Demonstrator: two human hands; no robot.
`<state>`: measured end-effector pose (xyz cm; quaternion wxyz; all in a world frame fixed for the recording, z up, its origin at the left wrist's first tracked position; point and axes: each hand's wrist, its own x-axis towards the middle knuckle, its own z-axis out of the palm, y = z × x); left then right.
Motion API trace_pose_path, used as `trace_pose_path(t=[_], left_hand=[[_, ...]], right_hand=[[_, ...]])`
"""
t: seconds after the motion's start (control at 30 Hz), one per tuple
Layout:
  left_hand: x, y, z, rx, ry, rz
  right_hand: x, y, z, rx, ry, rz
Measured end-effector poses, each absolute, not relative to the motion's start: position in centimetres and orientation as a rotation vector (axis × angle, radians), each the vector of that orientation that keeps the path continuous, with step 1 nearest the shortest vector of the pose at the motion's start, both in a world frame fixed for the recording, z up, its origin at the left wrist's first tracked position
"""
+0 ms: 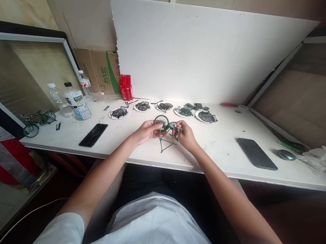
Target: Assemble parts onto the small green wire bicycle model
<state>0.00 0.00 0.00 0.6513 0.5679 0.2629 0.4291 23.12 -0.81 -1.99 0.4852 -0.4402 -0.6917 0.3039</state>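
Over the table's front middle, my two hands hold a dark green model bicycle (pixel 166 129) between them. My left hand (pixel 145 133) is closed on its spoked wheel (pixel 161 119), thumb across the lower part. On the other side, my right hand (pixel 187 137) pinches the bicycle near a small round chainring-like part (pixel 172 125); the fingertips partly hide what they grip there. Thin green frame tubes point down toward the tabletop below the hands. Just beyond lie white plates with dark small parts, among them a plate (pixel 163 110) of black pieces.
Another model bicycle (pixel 39 120) stands far left, near bottles (pixel 79 105). A black phone (pixel 93 135) lies left of my hands; a dark flat slab (pixel 257 153) and a mouse (pixel 286 154) lie right. A red box (pixel 126 87) and white board (pixel 207 57) stand behind.
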Motion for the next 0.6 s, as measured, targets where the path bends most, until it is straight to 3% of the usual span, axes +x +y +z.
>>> trace_pose_path(t=[0.6], left_hand=[[1.5, -0.7, -1.1, 1.185, 0.503, 0.883]], right_hand=[[22.8, -1.9, -2.0, -1.291, -1.930, 0.194]])
